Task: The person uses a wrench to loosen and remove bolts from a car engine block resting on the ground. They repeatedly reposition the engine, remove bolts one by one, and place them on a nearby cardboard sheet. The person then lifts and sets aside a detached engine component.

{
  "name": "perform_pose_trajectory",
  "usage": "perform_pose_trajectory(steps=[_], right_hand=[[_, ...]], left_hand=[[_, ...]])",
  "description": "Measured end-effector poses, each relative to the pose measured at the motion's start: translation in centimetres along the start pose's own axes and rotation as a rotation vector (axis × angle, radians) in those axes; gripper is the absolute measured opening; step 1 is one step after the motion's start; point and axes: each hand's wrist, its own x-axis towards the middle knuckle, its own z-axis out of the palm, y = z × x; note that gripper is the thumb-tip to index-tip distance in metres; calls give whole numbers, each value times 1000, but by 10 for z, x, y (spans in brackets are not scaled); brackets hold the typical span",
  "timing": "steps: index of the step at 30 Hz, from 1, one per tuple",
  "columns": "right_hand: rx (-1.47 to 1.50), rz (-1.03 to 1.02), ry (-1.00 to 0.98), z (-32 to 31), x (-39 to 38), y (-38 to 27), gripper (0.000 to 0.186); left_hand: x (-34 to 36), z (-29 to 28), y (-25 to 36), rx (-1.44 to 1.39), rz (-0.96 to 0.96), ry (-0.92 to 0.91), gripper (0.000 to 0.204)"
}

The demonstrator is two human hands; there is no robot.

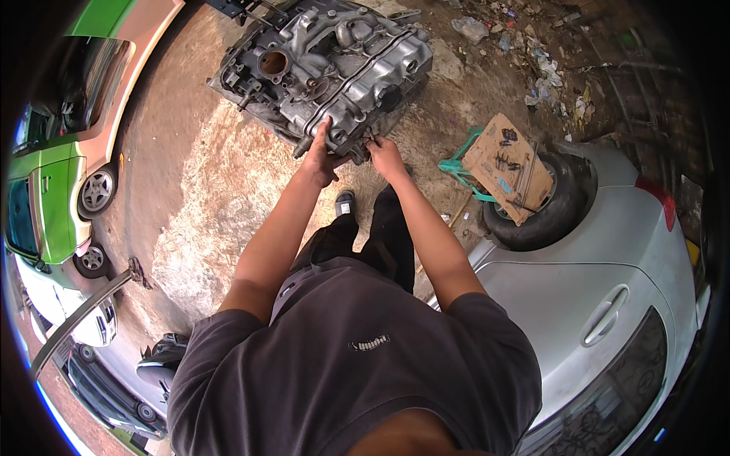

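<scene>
A grey metal car engine point(357, 91) stands in front of me at the top of the view, its ribbed cover toward me and a round brown-rimmed opening on its left. My left hand point(322, 158) grips its near edge, thumb laid up along the metal and fingers curled underneath. Close beside it, my right hand point(385, 156) is closed at the engine's near right corner, fingertips pinched together at a small dark part. What lies between those fingertips is too small to make out.
To my right, a cardboard sheet point(525, 171) with small dark parts and tools lies over a green plastic stool point(458, 165), beside the wheel point(525, 237) of a silver car point(563, 281). Litter point(544, 80) is scattered at the far right. A green vehicle point(61, 197) stands left, near a metal pole point(84, 315).
</scene>
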Motion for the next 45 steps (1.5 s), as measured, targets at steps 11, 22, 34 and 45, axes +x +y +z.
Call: perform_pose_trajectory(steps=[11, 22, 34, 45], right_hand=[[-222, -168, 149, 14, -7, 6, 30], [346, -5, 250, -101, -86, 51, 26], [592, 48, 245, -132, -63, -41, 14], [516, -30, 69, -157, 47, -62, 22]], left_hand=[[13, 7, -10, -201, 54, 3, 98], [18, 15, -9, -439, 141, 33, 76], [29, 14, -13, -470, 159, 5, 76], [15, 27, -28, -448, 300, 162, 87]])
